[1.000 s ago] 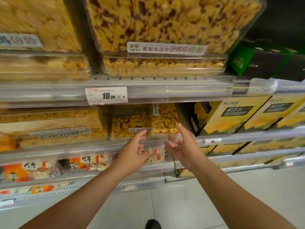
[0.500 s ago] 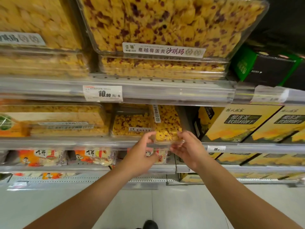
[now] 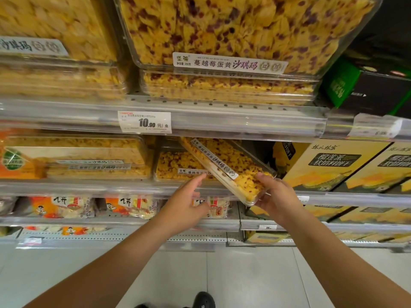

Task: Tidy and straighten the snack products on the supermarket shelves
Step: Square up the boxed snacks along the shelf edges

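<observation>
Clear plastic snack tray point(image 3: 231, 170), packed with yellow puffed pieces flecked with red bits and banded by a white label strip with dark characters, sits tilted on the middle shelf point(image 3: 89, 187), its near corner jutting out past the shelf lip and its far end angled up toward the shelf above. Right hand point(image 3: 278, 196) grips that near corner, thumb on top and fingers curled underneath. Left hand point(image 3: 189, 203) is relaxed and holds nothing; its index finger reaches toward the front of a second flat tray point(image 3: 178, 167) of the same speckled snack lying just left of the tilted one, though whether it touches is unclear.

On the upper shelf point(image 3: 222, 118) one large speckled tray point(image 3: 233, 30) rests on another point(image 3: 226, 87) of the same kind, two in all, with a stack of plain yellow trays point(image 3: 55, 52) to their left; its count is blurred. A white price tag point(image 3: 145, 122) reading 10.90 hangs on that shelf's edge. Left on the middle shelf, plain yellow trays point(image 3: 84, 156) are stacked. To the right stand two yellow cartons point(image 3: 329, 165) with dark label panels, and above them a black and green box point(image 3: 364, 90). On the lower shelf, three orange and white bagged snacks point(image 3: 64, 206) can be seen. A black shoe point(image 3: 203, 300) shows on the pale floor point(image 3: 244, 278).
</observation>
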A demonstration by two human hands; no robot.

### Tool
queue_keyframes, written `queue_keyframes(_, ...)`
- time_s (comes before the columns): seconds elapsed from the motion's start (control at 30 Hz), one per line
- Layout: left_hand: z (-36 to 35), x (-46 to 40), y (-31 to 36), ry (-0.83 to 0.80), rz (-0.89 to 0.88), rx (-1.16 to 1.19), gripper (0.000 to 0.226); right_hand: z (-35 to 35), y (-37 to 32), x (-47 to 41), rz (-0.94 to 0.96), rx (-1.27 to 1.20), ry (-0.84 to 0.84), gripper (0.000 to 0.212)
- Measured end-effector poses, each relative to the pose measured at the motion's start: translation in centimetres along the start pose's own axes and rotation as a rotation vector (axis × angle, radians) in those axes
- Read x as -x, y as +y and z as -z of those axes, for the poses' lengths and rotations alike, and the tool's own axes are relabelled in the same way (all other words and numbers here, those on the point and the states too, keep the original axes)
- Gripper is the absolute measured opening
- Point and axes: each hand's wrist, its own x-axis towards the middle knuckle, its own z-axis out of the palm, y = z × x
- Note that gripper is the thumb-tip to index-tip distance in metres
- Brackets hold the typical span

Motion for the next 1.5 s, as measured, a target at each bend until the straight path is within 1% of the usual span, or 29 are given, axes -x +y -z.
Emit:
queue_keyframes(0.07,1.1,-0.2,-0.1,0.056,0.006,-0.008,0.07,0.3,-0.6,0.2,0.019,0.016,-0.028,0.044)
queue_keyframes(0.13,2.2,-0.5,-0.1,0.136,0.008,-0.037,0.066,0.5,-1.4,0.4,0.098,0.077,-0.032,0.046)
queue_keyframes(0.23,3.4,-0.7,-0.1,0.277,-0.01,-0.042,0.066,0.0,-3.2,0.8,0.268,0.258,-0.016,0.05)
queue_keyframes(0.33,4.3,-0.3,0.1,0.406,-0.086,-0.1,0.064,-0.6,-5.3,1.0,0.402,0.426,-0.04,0.05)
queue_keyframes(0.4,4.9,0.2,0.7,0.463,-0.182,-0.281,0.062,-0.8,-6.2,0.8,0.452,0.547,-0.061,0.045)
queue_keyframes(0.5,6.6,-0.1,1.7,0.523,-0.365,-0.728,0.061,-1.0,-6.7,0.3,0.475,0.684,-0.064,0.045)
queue_keyframes(0.53,7.2,-0.5,2.0,0.531,-0.366,-0.871,0.063,-1.0,-6.7,0.1,0.475,0.742,-0.059,0.049)
queue_keyframes(0.6,8.5,-1.5,2.8,0.501,-0.27,-1.091,0.069,-1.1,-6.8,-0.2,0.47,0.846,-0.045,0.054)
queue_keyframes(0.67,9.7,-2.4,3.2,0.443,-0.186,-1.207,0.07,-1.4,-6.9,-0.3,0.472,0.87,-0.034,0.054)
queue_keyframes(0.7,10.2,-2.8,3.3,0.416,-0.175,-1.24,0.067,-1.5,-7.1,-0.4,0.472,0.86,-0.028,0.053)
queue_keyframes(0.8,11.2,-3.4,3.3,0.368,-0.146,-1.256,0.06,-1.8,-7.4,-0.5,0.467,0.877,0.001,0.048)
queue_keyframes(0.9,11.9,-3.7,3.0,0.364,-0.108,-1.264,0.062,-1.8,-7.6,-0.6,0.454,0.897,0.014,0.04)
queue_keyframes(1.0,12.5,-3.7,2.8,0.368,-0.131,-1.247,0.057,-1.7,-7.7,-1.1,0.43,0.952,0.028,0.023)
queue_keyframes(1.07,12.6,-3.4,2.8,0.383,-0.152,-1.214,0.054,-1.7,-7.6,-1.5,0.429,0.954,0.06,0.018)
queue_keyframes(1.2,13.0,-2.8,2.6,0.45,-0.201,-1.17,0.047,-2.9,-7.4,-2.1,0.372,0.845,0.082,0.018)
queue_keyframes(1.33,13.1,-2.4,1.9,0.481,-0.296,-1.164,0.05,-3.8,-6.9,-2.6,0.409,0.801,0.031,0.037)
queue_keyframes(1.43,13.0,-2.2,1.5,0.515,-0.348,-1.168,0.053,-3.8,-6.8,-2.3,0.425,0.786,0.022,0.038)
queue_keyframes(1.5,12.9,-2.3,1.5,0.525,-0.35,-1.159,0.053,-3.6,-6.8,-2.4,0.424,0.795,-0.005,0.04)
